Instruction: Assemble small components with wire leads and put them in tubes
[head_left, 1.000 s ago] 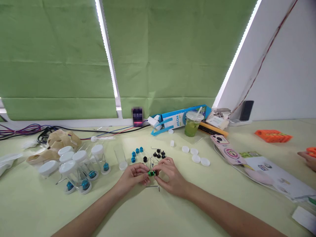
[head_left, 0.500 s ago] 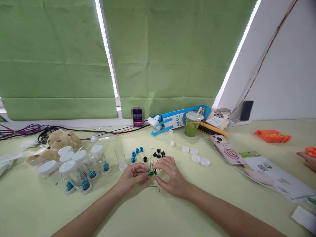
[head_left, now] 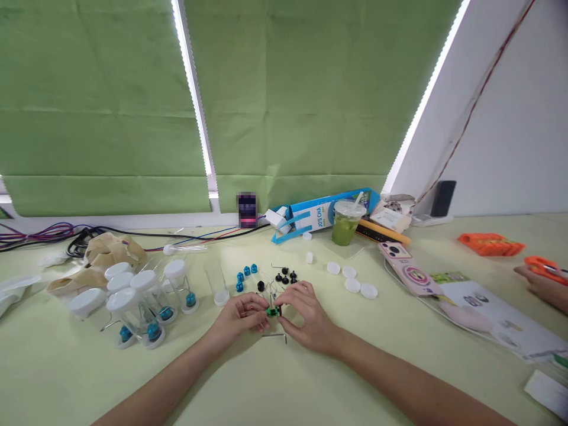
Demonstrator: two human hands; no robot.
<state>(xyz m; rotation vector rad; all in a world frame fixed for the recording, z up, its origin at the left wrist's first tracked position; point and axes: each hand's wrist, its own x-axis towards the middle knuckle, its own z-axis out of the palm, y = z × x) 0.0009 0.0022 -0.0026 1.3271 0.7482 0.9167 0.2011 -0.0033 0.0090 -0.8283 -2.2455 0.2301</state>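
Between my two hands is a small green metal part (head_left: 272,312) with a black round piece at its right end. My left hand (head_left: 242,316) pinches the green part from the left, fingers curled. From the right, the thumb and fingertips of my right hand (head_left: 306,313) close on the black end. An L-shaped hex key (head_left: 276,335) lies on the table just below the hands. Beyond the fingertips are thin metal rods (head_left: 271,288), partly hidden, and several black knobs (head_left: 285,278). Several blue metal knobs (head_left: 240,277) stand to the left of these.
Capped clear tubes (head_left: 144,296) with blue knobs inside crowd the left, and an uncapped tube (head_left: 216,284) stands nearer. White caps (head_left: 352,286), a green drink cup (head_left: 344,225) and a pink phone (head_left: 410,269) are right. Another person's hand (head_left: 544,289) holds an orange object (head_left: 546,269).
My hands stay almost still around the green part, with slight finger shifts. At the far right, the other person's hand has moved further into view with the orange object.
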